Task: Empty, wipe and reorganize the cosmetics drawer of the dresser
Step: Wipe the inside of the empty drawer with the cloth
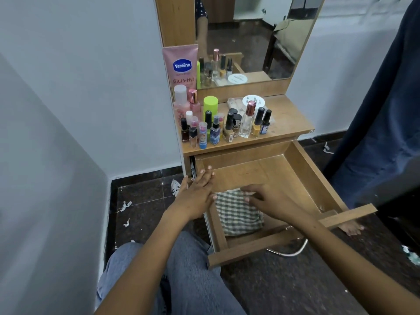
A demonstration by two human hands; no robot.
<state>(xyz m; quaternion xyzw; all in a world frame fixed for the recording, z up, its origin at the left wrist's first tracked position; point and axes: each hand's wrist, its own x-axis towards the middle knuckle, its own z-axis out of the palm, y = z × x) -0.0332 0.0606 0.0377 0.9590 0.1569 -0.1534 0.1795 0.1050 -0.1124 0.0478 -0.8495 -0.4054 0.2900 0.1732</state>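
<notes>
Drawer: the wooden drawer (302, 178) stood pulled out, emptied apart from a cloth, likely for wiping.
Cloth: a checked cloth (236, 212) lay on the drawer floor near its front left corner.
Right hand: the right hand (270, 201) pressed the cloth's far edge, fingers spread flat, gripping nothing.
Left hand: the left hand (200, 192) rested flat on the drawer's left edge, seemingly steadying it.
Cosmetics: the bottles (225, 123) crowded the dresser top's (288, 119) left front edge, probably parked there meanwhile.

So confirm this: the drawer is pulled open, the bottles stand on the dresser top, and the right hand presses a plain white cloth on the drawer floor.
Not white: the head view shows the right hand on a green-and-white checked cloth in the open drawer.
</notes>
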